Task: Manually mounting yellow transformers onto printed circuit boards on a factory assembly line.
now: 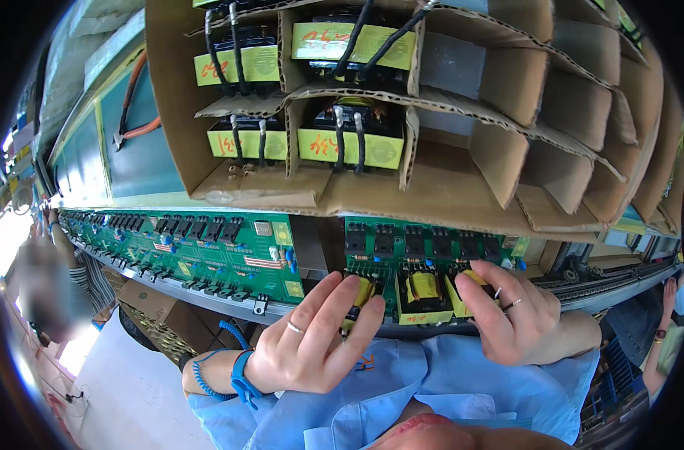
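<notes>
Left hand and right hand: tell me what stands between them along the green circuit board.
In the head view, a black-and-yellow transformer stands between the left hand and the right hand, at the near edge of the green circuit board.

- I see the green circuit board lying component side up, a row of black parts along its far side.
- Left transformer: over the board's near part, mostly hidden from me, some yellow winding showing.
- Middle transformer: yellow winding facing up at me within black, a yellow-green band on its near side.
- Right transformer: close beside the middle one, partly covered; I can't tell whether they touch.
</notes>
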`<action>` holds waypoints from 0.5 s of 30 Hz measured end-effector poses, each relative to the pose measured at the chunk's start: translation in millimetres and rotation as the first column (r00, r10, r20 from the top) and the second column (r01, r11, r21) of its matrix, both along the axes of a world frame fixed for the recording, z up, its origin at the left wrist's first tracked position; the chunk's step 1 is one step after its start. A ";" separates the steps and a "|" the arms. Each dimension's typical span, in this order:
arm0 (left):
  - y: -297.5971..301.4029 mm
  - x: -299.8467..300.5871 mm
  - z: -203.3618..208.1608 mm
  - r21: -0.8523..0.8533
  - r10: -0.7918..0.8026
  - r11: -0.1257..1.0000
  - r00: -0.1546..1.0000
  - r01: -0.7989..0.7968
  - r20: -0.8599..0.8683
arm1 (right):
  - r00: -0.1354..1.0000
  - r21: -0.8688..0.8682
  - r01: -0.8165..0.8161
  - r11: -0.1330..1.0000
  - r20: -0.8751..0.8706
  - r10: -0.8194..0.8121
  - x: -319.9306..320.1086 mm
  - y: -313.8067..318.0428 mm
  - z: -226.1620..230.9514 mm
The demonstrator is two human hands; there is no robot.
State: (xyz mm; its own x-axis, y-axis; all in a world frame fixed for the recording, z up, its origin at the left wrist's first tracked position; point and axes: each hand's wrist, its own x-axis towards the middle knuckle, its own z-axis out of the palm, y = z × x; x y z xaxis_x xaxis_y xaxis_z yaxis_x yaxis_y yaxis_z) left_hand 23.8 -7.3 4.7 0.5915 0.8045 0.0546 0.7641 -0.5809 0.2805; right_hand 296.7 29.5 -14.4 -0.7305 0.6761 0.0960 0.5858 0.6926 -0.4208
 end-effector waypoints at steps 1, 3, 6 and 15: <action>0.4 1.1 -0.7 -0.015 0.024 1.000 0.999 -0.023 0.023 | 1.000 0.005 -0.006 1.000 0.002 0.006 1.2 0.3 -0.3; 6.1 -2.2 -1.0 -0.074 -0.007 0.997 0.998 0.012 0.068 | 1.000 0.000 -0.008 1.000 -0.002 0.008 2.7 1.0 -2.2; 9.8 -3.2 2.2 -0.158 -0.034 0.986 0.993 0.052 0.116 | 0.999 -0.002 0.007 1.000 -0.039 -0.007 4.0 0.7 -4.8; 7.4 -3.9 0.1 -0.160 0.001 0.987 0.994 0.016 0.108 | 0.999 0.010 0.002 1.000 -0.049 -0.001 3.2 -1.5 -6.0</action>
State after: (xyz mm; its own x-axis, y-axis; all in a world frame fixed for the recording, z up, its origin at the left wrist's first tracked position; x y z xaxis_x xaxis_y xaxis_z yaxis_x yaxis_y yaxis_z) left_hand 19.9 0.1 4.7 0.5952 0.8035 -0.0115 0.7202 -0.5271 0.4511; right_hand 299.9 28.0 -20.4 -0.7236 0.6762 0.1384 0.5657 0.6959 -0.4423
